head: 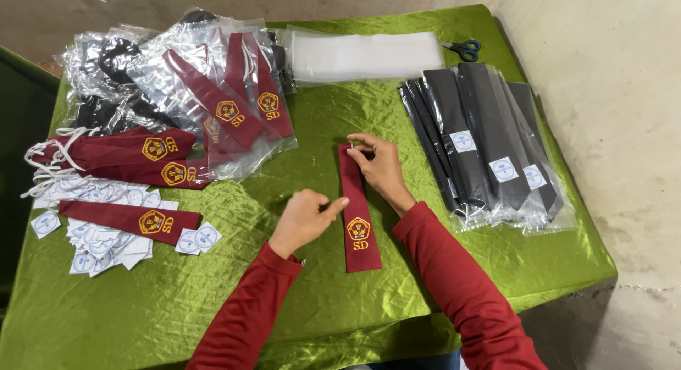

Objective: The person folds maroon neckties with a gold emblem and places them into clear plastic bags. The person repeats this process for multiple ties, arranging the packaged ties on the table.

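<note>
Fingers of the right hand [381,168] pinch the narrow top end of a maroon fabric necktie with a yellow embroidered badge [357,212], which lies flat on the shiny green tablecloth [312,122]. The left hand [303,218], fingers loosely curled and empty, touches the tie's edge with its thumb.

Single head-worn view, steeply down from the near edge onto the green-clothed table [425,285], fairly close.

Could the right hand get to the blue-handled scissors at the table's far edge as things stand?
Probably yes: the right hand rests on the maroon tie, and only open green cloth and flat clear bags lie before the scissors.
</note>
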